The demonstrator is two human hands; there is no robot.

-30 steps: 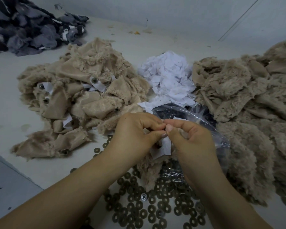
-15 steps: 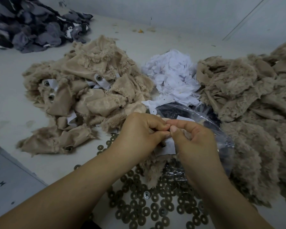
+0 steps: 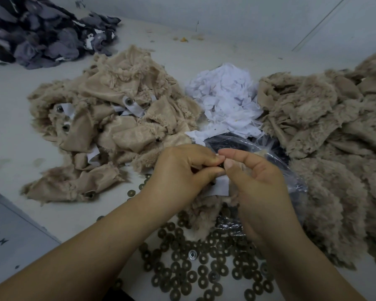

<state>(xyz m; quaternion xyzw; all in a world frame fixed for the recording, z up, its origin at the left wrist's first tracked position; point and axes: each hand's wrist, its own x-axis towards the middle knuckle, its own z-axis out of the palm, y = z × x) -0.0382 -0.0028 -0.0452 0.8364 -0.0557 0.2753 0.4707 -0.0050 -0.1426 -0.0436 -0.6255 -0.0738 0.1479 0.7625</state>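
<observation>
Your left hand (image 3: 182,170) and right hand (image 3: 258,181) are together mid-frame, both pinching the fur piece (image 3: 204,211) at its white tab (image 3: 220,189). I'd guess the left pile (image 3: 117,127) is fitted already. The big right pile (image 3: 323,137) isn't, so you've got plenty left.

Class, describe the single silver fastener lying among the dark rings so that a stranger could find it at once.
On the white table, dark rings lie scattered on the near side of the left hand and right hand, which pinch a plush piece. Amid them, between the forearms, lies the silver fastener. It alone is bright and shiny; its neighbours are dull brown.
</observation>
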